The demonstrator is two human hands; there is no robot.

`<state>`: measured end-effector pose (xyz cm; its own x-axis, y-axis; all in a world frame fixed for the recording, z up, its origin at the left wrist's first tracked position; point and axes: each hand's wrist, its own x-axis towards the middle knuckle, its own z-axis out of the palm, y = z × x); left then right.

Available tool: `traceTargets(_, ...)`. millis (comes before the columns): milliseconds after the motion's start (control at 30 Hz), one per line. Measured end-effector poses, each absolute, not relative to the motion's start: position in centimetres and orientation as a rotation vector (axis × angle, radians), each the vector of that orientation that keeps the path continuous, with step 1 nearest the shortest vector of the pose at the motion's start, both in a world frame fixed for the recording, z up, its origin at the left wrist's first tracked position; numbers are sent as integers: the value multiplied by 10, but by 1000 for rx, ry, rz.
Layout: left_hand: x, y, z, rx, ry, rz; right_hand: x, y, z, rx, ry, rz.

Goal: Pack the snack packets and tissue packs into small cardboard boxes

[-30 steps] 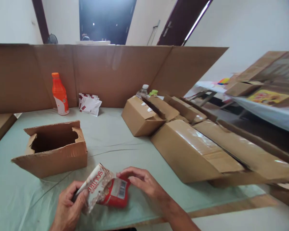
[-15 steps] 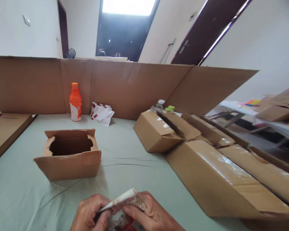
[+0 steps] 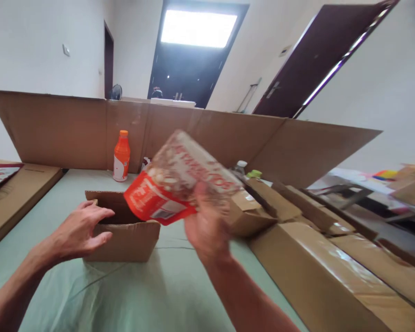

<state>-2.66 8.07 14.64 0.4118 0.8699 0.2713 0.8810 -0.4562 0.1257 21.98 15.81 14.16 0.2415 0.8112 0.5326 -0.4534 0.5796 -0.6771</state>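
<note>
Pouch (image 3: pixel 168 182) is off the tabletop and in the R hand (image 3: pixel 209 226), centre of frame; fingers closed round its lower R side, thumb across the printed face. Motion blur there, so exact grip details unclear. It's tilted, red end twd lower L, text end upper R.

L hand (image 3: pixel 85 226), lower L of frame, is empty, fingers apart & curved at the L end of the open box (image 3: pixel 124 242) — contact w/ the cardboard can't be confirmed.

Progress, as I'd judge it: pick-up done, pouch not set down anywhere yet. Its red corner overlaps the box's R rim in view, but it's outside — above or in front, can't tell. Box flaps stand up, mouth open, nothing closed; interior too dark to see contents.

Orange bottle (image 3: pixel 121 159), upper L of centre, stands apart from both hands; taped cartons (image 3: pixel 297 258) fill lower R, also untouched.
</note>
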Motion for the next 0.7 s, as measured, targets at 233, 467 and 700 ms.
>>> traceTargets(233, -25, 60, 136, -2529, -1662, -217, 182, 179, 137, -679, -1605, 1150)
traceTargets(467, -28, 38, 103, -2254, -1480, -418, 172, 179, 151, -785, -1843, 1014)
traceTargets(700, -36, 30, 103, -2178, -1459, -382, 150, 173, 120, -698, -1757, 1446)
